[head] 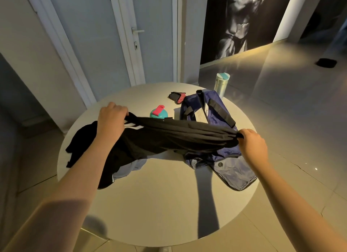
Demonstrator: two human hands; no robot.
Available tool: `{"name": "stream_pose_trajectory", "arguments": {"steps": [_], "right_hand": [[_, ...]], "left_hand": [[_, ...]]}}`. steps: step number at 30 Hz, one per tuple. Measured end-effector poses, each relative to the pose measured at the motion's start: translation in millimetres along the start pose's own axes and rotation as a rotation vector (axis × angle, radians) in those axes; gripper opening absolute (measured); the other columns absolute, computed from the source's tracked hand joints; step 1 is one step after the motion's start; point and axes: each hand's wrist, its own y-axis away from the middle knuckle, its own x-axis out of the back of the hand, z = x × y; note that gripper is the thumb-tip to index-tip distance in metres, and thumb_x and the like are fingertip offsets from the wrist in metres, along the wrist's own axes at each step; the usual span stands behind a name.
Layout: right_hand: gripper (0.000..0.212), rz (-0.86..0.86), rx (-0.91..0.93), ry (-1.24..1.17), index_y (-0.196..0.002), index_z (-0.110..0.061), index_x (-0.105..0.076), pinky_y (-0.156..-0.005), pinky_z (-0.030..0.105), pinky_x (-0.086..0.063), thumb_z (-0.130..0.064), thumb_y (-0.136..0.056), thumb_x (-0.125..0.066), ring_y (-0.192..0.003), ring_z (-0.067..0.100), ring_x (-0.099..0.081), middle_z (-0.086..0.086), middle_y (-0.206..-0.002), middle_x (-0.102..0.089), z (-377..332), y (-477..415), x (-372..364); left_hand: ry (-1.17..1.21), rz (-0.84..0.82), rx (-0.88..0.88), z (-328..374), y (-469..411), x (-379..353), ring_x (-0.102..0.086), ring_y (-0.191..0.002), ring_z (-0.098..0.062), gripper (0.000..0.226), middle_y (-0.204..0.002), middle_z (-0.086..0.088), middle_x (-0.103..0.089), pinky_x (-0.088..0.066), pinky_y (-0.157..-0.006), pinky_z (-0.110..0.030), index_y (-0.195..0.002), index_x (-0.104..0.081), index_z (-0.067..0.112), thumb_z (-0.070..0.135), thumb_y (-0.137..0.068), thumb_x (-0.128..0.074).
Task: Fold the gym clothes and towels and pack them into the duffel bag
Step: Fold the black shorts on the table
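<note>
Table (150, 204) round, white, bearing duffel bag (214, 124); tiled floor (281, 101); door (105, 45) behind.

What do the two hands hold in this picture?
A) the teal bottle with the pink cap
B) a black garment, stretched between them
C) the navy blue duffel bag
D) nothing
B: the left hand and the right hand each grip one end of the black fabric garment, stretched over the round white table.

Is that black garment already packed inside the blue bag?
No, the left hand and the right hand hold the black garment stretched between them, outside the blue duffel bag.
</note>
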Motion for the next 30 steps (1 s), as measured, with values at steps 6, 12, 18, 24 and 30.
{"name": "stream_pose_trajectory", "arguments": {"steps": [6, 12, 18, 24, 30], "right_hand": [[0.023, -0.166, -0.093, -0.070, -0.093, -0.002, -0.065, -0.068, 0.041, -0.048, 0.006, -0.080, -0.049, -0.085, 0.039, -0.060, 0.019, -0.098, -0.063, 35.7, 66.5, -55.1], [0.017, -0.372, -0.129, -0.070, -0.094, -0.002, -0.063, -0.063, 0.038, -0.043, 0.005, -0.080, -0.053, -0.086, 0.039, -0.060, 0.016, -0.103, -0.057, 50.4, 122.0, -84.3], [0.020, -0.458, -0.109, -0.047, -0.104, -0.004, -0.062, -0.069, 0.036, -0.044, -0.003, -0.086, -0.054, -0.093, 0.035, -0.058, 0.013, -0.112, -0.053, 60.8, 151.4, -96.8], [0.039, -0.645, -0.104, 0.136, -0.120, -0.008, -0.059, -0.092, 0.036, -0.039, -0.016, -0.086, -0.041, -0.118, 0.035, -0.047, 0.015, -0.129, -0.047, 68.2, 175.7, -104.6], [0.045, -0.596, 0.025, 0.226, -0.136, -0.022, -0.045, -0.110, 0.045, -0.021, -0.021, -0.092, -0.045, -0.136, 0.027, -0.029, 0.005, -0.151, -0.031, 29.5, 184.7, -105.9]], "left_hand": [[-0.024, -0.233, 0.003, 16.1, 103.6, -57.7, -0.054, -0.071, -0.026, 0.029, -0.068, -0.001, -0.058, -0.040, -0.058, -0.035, -0.072, -0.061, 0.016, 0.000, -0.058, -0.080], [0.080, -0.420, 0.035, 35.3, 191.1, -94.6, -0.058, -0.072, -0.022, 0.032, -0.070, 0.002, -0.060, -0.043, -0.061, -0.033, -0.071, -0.060, 0.018, -0.007, -0.059, -0.077], [0.001, -0.657, 0.036, 45.4, 240.4, -108.7, -0.050, -0.110, -0.011, 0.024, -0.116, 0.007, -0.055, -0.039, -0.094, -0.023, -0.116, -0.055, 0.025, 0.018, -0.093, -0.053], [-0.024, -0.876, -0.018, 64.5, 268.1, -112.0, -0.047, -0.117, -0.014, 0.031, -0.127, 0.003, -0.049, -0.035, -0.100, -0.028, -0.125, -0.053, 0.022, 0.032, -0.096, -0.046], [0.099, -0.790, 0.084, 80.4, 271.9, -113.0, -0.036, -0.132, -0.011, 0.047, -0.145, 0.007, -0.038, -0.028, -0.108, -0.028, -0.139, -0.043, 0.027, 0.046, -0.100, -0.026]]}}
